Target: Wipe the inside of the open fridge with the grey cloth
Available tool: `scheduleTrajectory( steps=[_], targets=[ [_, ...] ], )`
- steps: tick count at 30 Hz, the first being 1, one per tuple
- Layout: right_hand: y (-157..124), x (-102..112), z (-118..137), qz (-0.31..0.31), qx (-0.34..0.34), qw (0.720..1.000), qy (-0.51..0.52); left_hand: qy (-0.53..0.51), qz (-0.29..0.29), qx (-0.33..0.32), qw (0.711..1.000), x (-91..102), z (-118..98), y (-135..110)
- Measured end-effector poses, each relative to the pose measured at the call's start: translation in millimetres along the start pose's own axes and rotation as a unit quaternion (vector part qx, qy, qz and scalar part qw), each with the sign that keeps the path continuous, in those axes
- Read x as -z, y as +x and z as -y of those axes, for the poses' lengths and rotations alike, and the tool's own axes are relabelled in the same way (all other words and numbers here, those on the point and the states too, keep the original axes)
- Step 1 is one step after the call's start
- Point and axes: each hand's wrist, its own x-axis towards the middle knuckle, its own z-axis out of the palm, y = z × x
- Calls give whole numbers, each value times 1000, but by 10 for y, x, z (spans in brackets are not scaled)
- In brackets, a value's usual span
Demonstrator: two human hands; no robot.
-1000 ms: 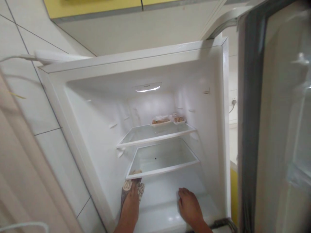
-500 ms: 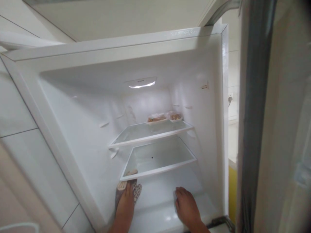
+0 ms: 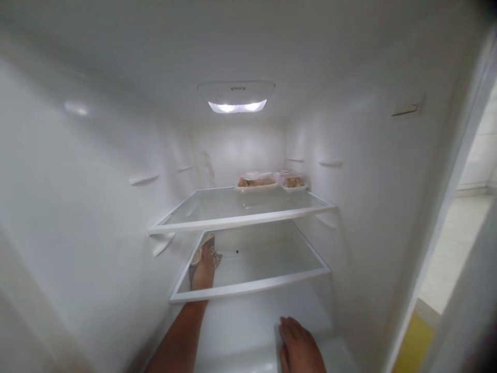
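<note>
Holding down the cloth (image 3: 196, 257), our left hand (image 3: 204, 267) now reaches deeper under the shelf (image 3: 252, 286); our half-open right hand (image 3: 301, 346) looks empty.

No words or numbers can be read; the food packs (image 3: 257, 182) may have some, but look too blurry.

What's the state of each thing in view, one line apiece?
Fridge: open
Fridge light: on
Upper shelf: in place
Lower shelf: in place
Larger food pack: seems wrapped, resting on upper shelf
Smaller food pack: seems wrapped, beside it
Patterned cloth: rumpled, under lower shelf, seen through its glass
Left hand: on the cloth
Right hand: fingers together, nothing visible in it
</note>
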Motion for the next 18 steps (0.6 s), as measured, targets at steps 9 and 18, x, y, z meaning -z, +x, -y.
scheduleTrajectory(
  steps=[9,18],
  targets=[
    [30,-139,-199,11,28,999,-9,-3,-6,-15,1000,-172,144,114],
    [-32,163,169,16,-25,999,-17,-21,-13,33,999,90,-252,-2]
  ],
)
